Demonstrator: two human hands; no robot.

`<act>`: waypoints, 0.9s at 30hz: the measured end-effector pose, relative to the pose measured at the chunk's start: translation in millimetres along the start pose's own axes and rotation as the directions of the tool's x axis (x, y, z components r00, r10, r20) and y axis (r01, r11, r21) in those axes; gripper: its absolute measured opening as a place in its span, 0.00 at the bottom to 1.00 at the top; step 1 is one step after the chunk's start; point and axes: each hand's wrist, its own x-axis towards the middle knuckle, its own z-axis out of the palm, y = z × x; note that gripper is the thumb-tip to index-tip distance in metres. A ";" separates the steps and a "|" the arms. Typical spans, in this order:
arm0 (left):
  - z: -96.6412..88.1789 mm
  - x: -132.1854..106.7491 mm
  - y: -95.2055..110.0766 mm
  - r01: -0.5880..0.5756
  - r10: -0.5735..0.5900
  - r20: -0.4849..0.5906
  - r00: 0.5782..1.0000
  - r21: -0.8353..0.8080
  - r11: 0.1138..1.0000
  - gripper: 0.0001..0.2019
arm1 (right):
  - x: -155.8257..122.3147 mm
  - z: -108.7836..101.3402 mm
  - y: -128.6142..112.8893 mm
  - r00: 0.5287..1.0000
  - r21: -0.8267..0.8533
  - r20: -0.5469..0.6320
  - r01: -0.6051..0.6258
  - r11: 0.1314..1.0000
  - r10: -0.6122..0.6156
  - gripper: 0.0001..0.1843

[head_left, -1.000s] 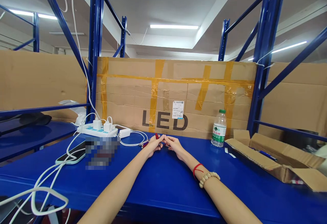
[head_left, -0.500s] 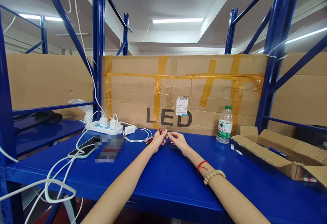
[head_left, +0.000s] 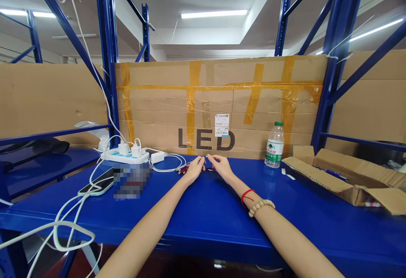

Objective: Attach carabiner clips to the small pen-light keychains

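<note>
My left hand rests low over the blue tabletop, its fingers curled together; whether anything is inside them is hidden. Beside it on the left lie several slim red and purple pens, partly covered by the hand. My right hand reaches in from the other side, with its index finger stretched toward the left hand and its fingers apart. A dark red pen lies on the table under the right fingertips. A small gap separates the two hands.
To the left are a white power strip with plugs, a charging cable and a phone. A water bottle stands at the right, near an open cardboard box holding a blue pen. A large LED carton backs the table.
The red pen that stuck up from my left hand no longer shows there. My hands have drawn slightly apart from touching. The whole view has shifted a little.
</note>
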 end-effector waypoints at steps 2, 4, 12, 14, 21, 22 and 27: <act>-1.1 0.3 -2.7 -0.135 0.136 0.008 0.991 0.152 0.979 0.12 | 1.2 -1.2 1.6 1.000 -0.013 0.007 0.016 1.000 -0.016 0.21; -2.2 0.7 -4.7 -0.208 0.208 0.026 0.978 0.248 0.946 0.10 | 2.4 -2.3 2.9 1.000 -0.016 0.003 0.024 1.000 -0.024 0.20; -9.5 -1.7 -2.3 -0.286 0.279 0.071 0.958 0.364 0.886 0.08 | 3.0 -13.8 3.9 0.983 0.030 0.164 -0.095 0.995 0.089 0.19; -11.1 -3.3 -1.0 -0.322 0.301 0.116 0.947 0.388 0.864 0.08 | 2.5 -18.0 4.2 0.964 0.015 0.225 -0.151 0.988 0.144 0.20; -7.7 -6.0 5.0 -0.430 0.401 0.156 0.903 0.354 0.831 0.11 | 2.6 -24.4 2.7 0.951 0.031 0.275 -0.154 0.988 0.139 0.23; -6.9 -6.2 5.8 -0.433 0.407 0.151 0.901 0.362 0.826 0.11 | 2.7 -23.5 2.6 0.955 0.035 0.265 -0.146 0.989 0.132 0.23; -5.0 -5.1 4.5 -0.348 0.349 0.073 0.934 0.402 0.847 0.11 | 1.0 -14.7 2.8 0.983 0.072 0.142 -0.129 0.989 0.118 0.22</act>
